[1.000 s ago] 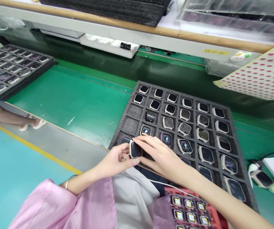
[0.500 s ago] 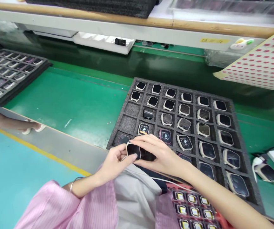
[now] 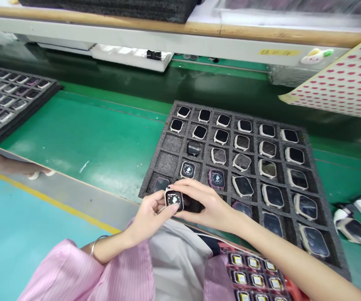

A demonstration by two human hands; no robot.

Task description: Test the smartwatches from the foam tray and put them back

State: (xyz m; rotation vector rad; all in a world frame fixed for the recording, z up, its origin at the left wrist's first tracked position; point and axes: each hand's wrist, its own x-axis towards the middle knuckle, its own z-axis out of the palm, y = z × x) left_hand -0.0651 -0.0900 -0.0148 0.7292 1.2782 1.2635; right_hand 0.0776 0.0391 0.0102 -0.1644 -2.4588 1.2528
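A smartwatch [image 3: 173,200] with a pale case and a lit dial is held between both my hands, over the near left corner of a grey foam tray [image 3: 158,155]. My left hand [image 3: 150,215] grips its left side, the thumb lying on the screen. From the right, my right hand [image 3: 207,205] closes on the case, fingers along the top edge and thumb below. Beyond them in the tray sit a watch with a lit face [image 3: 188,169], a purple-cased watch [image 3: 216,178] and a small black block [image 3: 194,148].
A second tray of watches [image 3: 11,94] lies at the far left on the green bench [image 3: 92,138]. Below my right forearm is a red tray [image 3: 255,271] of small cased parts. At right lies a loose watch [image 3: 352,229] near a white box. A shelf [image 3: 155,35] overhangs the back.
The held watch's screen has gone from dark to a lit dial. One lit watch in the tray has gone dark, and another lost its orange strip. My hands keep their hold.
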